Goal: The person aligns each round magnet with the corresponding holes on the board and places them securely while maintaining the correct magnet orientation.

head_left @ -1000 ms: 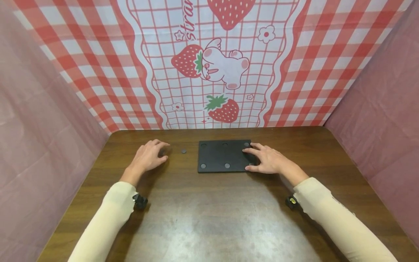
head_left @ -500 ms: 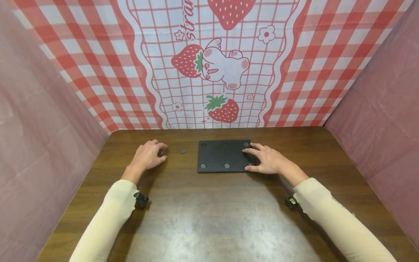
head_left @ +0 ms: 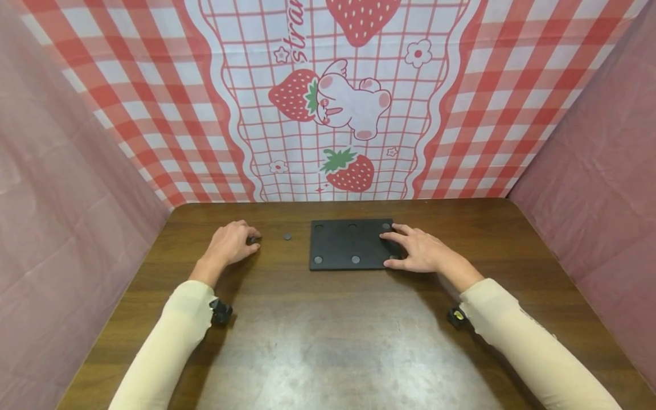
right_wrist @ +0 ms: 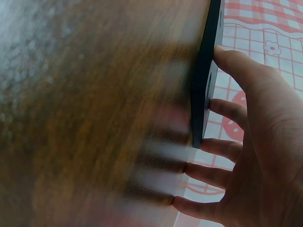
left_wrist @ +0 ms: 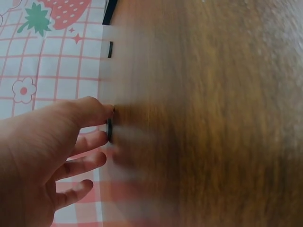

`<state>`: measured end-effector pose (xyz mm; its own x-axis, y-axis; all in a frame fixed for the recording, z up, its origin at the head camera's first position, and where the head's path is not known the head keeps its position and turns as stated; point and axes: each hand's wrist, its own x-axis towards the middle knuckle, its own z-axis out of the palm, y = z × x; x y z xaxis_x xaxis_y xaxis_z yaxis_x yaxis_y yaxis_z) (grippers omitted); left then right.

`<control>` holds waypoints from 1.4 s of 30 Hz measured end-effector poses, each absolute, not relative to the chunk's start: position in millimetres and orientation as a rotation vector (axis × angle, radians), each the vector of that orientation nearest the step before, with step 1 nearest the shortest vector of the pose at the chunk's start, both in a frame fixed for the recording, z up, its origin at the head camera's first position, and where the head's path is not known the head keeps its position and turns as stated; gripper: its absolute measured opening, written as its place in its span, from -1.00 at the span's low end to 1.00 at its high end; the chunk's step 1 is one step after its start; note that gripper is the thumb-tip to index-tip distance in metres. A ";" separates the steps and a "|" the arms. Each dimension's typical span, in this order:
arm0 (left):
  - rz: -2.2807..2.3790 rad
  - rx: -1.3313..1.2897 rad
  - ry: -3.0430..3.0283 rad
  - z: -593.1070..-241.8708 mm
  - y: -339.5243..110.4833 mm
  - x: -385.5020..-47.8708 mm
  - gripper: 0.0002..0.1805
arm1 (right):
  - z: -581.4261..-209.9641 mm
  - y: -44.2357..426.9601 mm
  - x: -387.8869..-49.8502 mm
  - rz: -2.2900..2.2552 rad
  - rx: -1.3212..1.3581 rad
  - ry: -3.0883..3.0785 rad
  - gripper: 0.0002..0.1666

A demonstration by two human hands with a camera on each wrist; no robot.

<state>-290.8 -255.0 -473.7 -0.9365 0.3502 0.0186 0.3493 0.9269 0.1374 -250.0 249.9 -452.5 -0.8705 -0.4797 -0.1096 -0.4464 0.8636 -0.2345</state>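
Observation:
My left hand [head_left: 229, 245] is at the left of the table, its thumb and index finger on opposite edges of a small dark round disc [left_wrist: 110, 130], pinching it on the wood. In the head view that disc is mostly hidden by the fingers. Between this hand and a black rectangular board [head_left: 338, 244] lies a second dark disc [head_left: 287, 237]. My right hand [head_left: 420, 250] rests with spread fingers on the board's right end. Thumb and nearer fingers touch the board in the right wrist view; the outer fingers reach the table.
Grey discs [head_left: 356, 259] sit in the board's front row and far right corner. Two round recesses show along its back edge. A strawberry-print cloth [head_left: 328, 114] stands behind the wooden table [head_left: 328, 324]; pink cloth walls [head_left: 589, 188] flank it.
My left hand has drawn back slightly to the left, and its thumb and index finger have closed in on the disc. The right hand and the board have stayed in place.

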 end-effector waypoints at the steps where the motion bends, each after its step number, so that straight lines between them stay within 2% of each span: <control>1: 0.214 0.564 3.081 -478.6 -257.7 -295.3 -0.63 | -452.6 249.9 -249.9 -0.303 -0.718 2.873 -0.03; 2: 0.215 0.536 3.083 -474.8 -253.9 -293.6 -0.64 | -452.8 249.8 -249.9 -0.304 -0.717 2.872 -0.03; 6: 0.248 0.519 3.097 -500.8 -266.2 -313.0 -0.65 | -452.5 249.5 -249.0 -0.308 -0.716 2.868 -0.04; 22: 0.230 0.530 3.110 -488.6 -262.2 -308.5 -0.78 | -451.9 249.3 -248.4 -0.313 -0.714 2.864 -0.04; 38: 0.254 0.471 3.075 -499.7 -265.9 -323.3 -0.74 | -451.8 250.3 -248.9 -0.317 -0.722 2.866 -0.04; 42: 0.298 0.448 3.063 -472.4 -254.3 -304.6 -0.76 | -451.7 250.5 -249.2 -0.316 -0.723 2.866 -0.04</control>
